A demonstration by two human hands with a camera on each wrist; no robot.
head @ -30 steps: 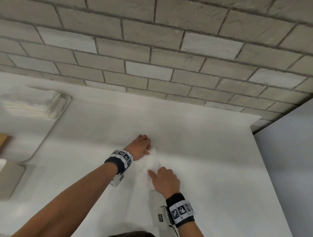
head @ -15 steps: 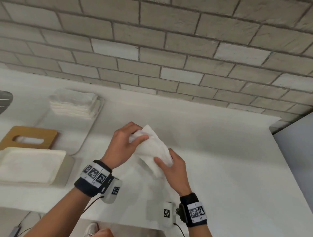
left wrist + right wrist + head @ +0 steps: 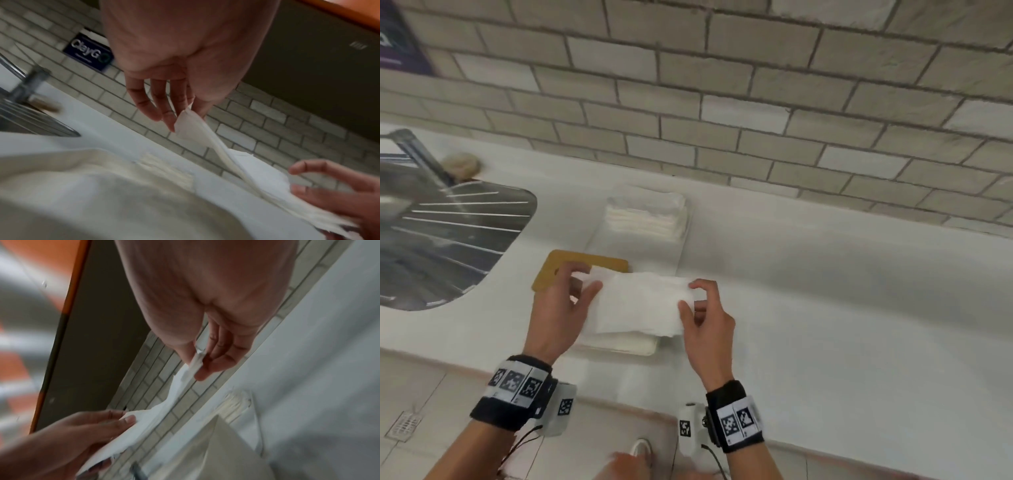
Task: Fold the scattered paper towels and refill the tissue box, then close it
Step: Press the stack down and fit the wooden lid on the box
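You hold a folded paper towel (image 3: 640,305) stretched between both hands above the open tissue box (image 3: 619,344), near the counter's (image 3: 825,308) front edge. Left hand (image 3: 558,308) pinches its left end; right hand (image 3: 705,318) pinches the right. Step in hand: refilling. Next, lower it flat onto the stack inside, edges squared. The wooden lid (image 3: 548,274) lies just behind the box.
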